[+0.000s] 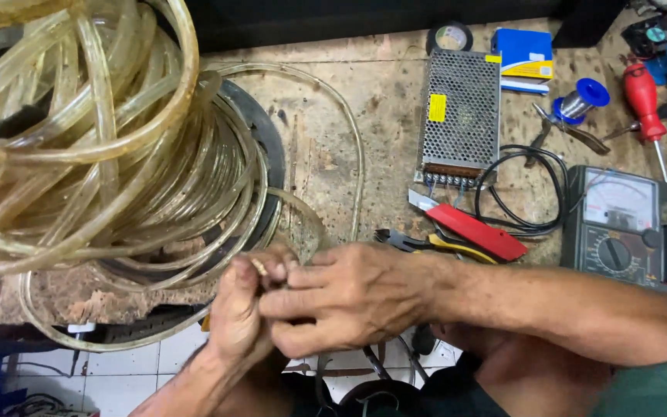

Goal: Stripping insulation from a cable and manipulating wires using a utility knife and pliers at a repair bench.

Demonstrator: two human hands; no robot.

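Pinching the end of the clear tube (260, 266) at the table's (326, 162) front edge, both hands work close together. The left hand (241, 313) grips it from below, fingers pressed around it; the right hand (349, 297) folds over, fingertips nipping the same end. A steady hold near the tip, with the tube kept straight, looks the best way. The tube is glossy, yellowish, soft plastic, running back to a big loose coil (102, 131). Nearby lie a perforated metal box (461, 116), red-handled cutter (472, 229) and dark meter (619, 228).
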